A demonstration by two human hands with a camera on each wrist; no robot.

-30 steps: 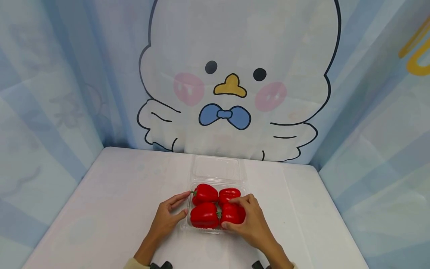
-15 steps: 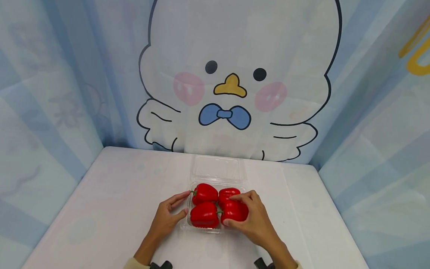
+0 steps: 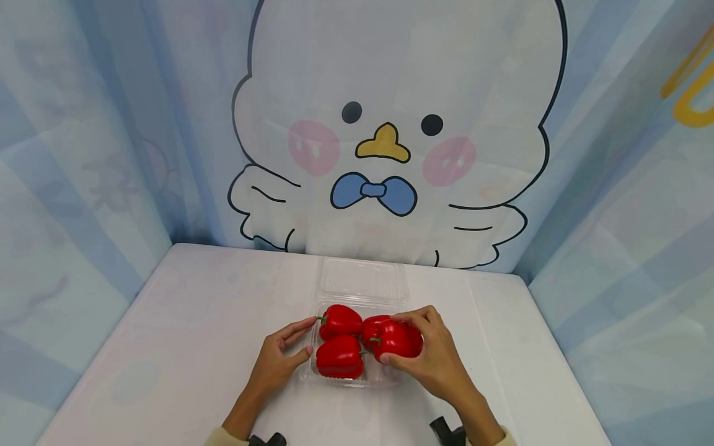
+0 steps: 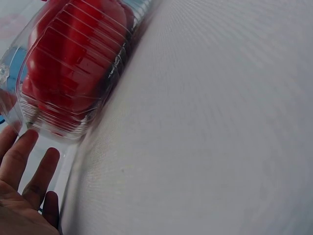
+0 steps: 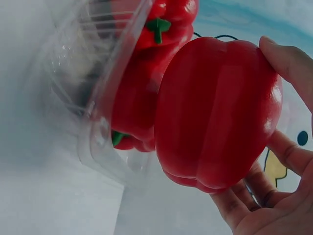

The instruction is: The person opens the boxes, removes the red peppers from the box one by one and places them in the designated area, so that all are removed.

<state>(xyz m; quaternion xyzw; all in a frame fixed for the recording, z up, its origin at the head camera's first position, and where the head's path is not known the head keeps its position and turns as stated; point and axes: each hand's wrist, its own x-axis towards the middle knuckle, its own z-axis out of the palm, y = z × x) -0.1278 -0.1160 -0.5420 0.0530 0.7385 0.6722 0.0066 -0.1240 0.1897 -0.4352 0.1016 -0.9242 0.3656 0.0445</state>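
Transparent plastic clamshell (image 3: 382, 375) open on the white table (image 3: 223, 310), its lid (image 3: 361, 279) laid back toward the table's far edge. In my right hand (image 3: 437, 354): one glossy, lobed red bell pepper (image 3: 400, 341), held over the clamshell's right edge. I count three more inside: far-left pepper (image 3: 342, 322), stem at the left edge; near-left pepper (image 3: 339, 357), on its side, stem pointing right; far-right pepper (image 3: 372, 327), partly hidden behind mine.

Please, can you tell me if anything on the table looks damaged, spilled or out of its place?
Nothing stands out. The clear container sits on the table with its lid folded back, three red peppers lie inside, and the right hand holds a fourth pepper. I see no spill or damage.
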